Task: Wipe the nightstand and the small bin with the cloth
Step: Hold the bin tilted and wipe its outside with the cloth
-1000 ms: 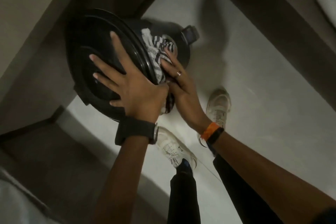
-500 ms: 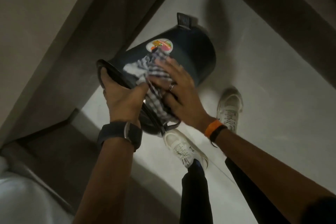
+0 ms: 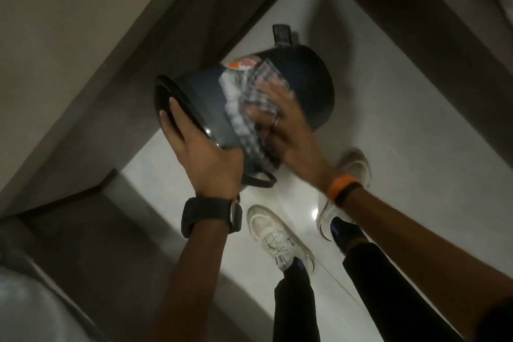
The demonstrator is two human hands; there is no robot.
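Observation:
The small dark bin (image 3: 302,83) is held up off the floor, tipped on its side, its lid end toward the left and its foot pedal (image 3: 281,33) pointing away. My left hand (image 3: 200,147) grips the lid rim, thumb over the edge. My right hand (image 3: 288,130) presses the checked cloth (image 3: 249,103) flat against the bin's side wall, just below a round sticker (image 3: 241,62). Cloth and right hand are motion-blurred. A thin wire handle (image 3: 261,179) hangs from the bin's lower side.
A dark wooden piece of furniture (image 3: 211,8) rises at the left, with a beige wall beside it. Another dark wooden edge (image 3: 416,44) runs across the upper right. My two white shoes (image 3: 277,239) stand on the pale glossy floor (image 3: 388,125) below the bin.
The bin has turned from lid-facing-me to side-up. My left hand shifted from flat on the lid to gripping its rim. My right hand slid the cloth along the side wall toward the base.

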